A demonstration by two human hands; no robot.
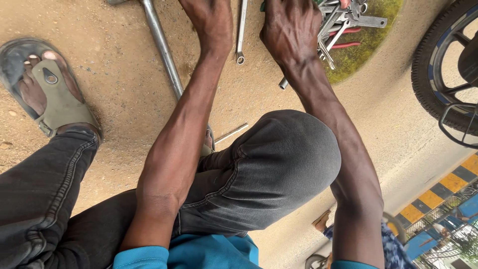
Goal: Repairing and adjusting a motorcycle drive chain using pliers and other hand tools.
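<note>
Crouching on the dirt ground, you reach both hands, left hand and right hand, grips hidden, into a pile of tools—stiff, heavy, likely slick steel best taken mid-shaft.

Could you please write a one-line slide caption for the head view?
Crouching person's left hand and right hand reach into scattered steel spanners on sandy ground.
</note>
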